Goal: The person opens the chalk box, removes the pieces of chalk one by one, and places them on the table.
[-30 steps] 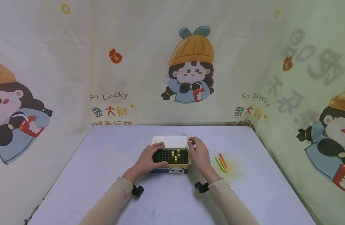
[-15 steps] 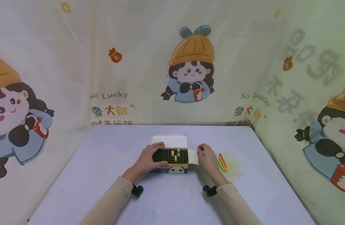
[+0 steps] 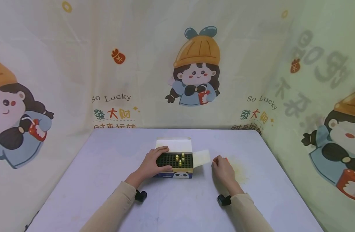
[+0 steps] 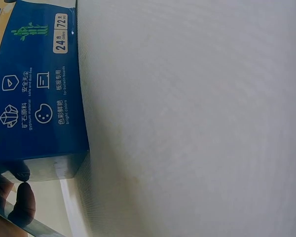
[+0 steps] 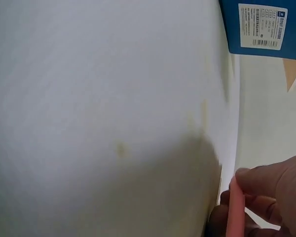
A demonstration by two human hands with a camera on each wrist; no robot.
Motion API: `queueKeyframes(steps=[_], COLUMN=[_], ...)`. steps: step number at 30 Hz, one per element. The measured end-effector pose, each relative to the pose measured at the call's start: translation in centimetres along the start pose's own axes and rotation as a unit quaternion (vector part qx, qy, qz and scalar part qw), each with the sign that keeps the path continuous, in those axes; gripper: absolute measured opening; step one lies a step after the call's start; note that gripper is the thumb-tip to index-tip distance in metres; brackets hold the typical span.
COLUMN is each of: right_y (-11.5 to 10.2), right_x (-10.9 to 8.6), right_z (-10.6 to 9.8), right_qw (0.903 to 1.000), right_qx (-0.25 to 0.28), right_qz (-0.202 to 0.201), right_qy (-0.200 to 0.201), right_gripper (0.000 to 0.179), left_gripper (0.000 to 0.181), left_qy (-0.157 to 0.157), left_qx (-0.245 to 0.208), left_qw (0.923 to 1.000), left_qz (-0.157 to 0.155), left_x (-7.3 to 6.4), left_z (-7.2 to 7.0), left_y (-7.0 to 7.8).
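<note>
A blue and yellow chalk box [image 3: 182, 175] with a panda on its front stands open on the table. Its black insert [image 3: 165, 158] is full of holes, and several pale yellow chalk sticks [image 3: 177, 158] poke up toward its right side. My left hand [image 3: 149, 163] grips the box's left end, thumb near the front edge, fingers over the back. To the right of the box, my right hand [image 3: 224, 170] pinches a pink chalk stick [image 5: 236, 212], clearest in the right wrist view. Just past that hand shows the tip of a red-orange chalk stick [image 3: 227, 159]; the hand hides other chalk there.
The white lid [image 3: 173, 145] stands raised at the box's back, and a white side flap [image 3: 201, 157] sticks out to the right. Yellowish dust [image 3: 240, 170] marks the white table [image 3: 177, 206]. A printed cloth [image 3: 154, 64] hangs around it.
My right hand has moved right, from the box's back right corner to over the loose chalk. The right flap has folded outward. My left hand stays on the box.
</note>
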State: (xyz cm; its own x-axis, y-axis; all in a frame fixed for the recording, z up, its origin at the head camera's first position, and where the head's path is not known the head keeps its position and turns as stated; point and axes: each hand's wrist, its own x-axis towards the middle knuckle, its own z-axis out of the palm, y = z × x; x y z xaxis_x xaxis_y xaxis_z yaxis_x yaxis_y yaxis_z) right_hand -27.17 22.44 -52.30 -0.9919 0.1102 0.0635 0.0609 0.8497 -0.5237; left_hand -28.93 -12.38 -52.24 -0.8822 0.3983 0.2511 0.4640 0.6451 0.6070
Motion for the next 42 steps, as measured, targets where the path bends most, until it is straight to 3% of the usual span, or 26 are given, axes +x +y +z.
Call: queueKeyframes(steps=[26,42], right_y=[2.5,2.7], right_x=[0.3,0.4], right_z=[-1.4,-1.4], right_qw=[0.9991,0.9987], right_qx=[-0.003,0.01], right_qz=[0.028,0.043], right_qy=[0.031,0.024], right_gripper=[0.011,0.012], left_gripper=[0.086,0.085], left_qy=[-0.004,0.005], left_qx=[0.004,0.0], left_qw=[1.0,1.0], left_qz=[-0.006,-0.001], left_x=[0.0,-0.1], left_z=[0.1,0.2], left_y=[0.1,0.2])
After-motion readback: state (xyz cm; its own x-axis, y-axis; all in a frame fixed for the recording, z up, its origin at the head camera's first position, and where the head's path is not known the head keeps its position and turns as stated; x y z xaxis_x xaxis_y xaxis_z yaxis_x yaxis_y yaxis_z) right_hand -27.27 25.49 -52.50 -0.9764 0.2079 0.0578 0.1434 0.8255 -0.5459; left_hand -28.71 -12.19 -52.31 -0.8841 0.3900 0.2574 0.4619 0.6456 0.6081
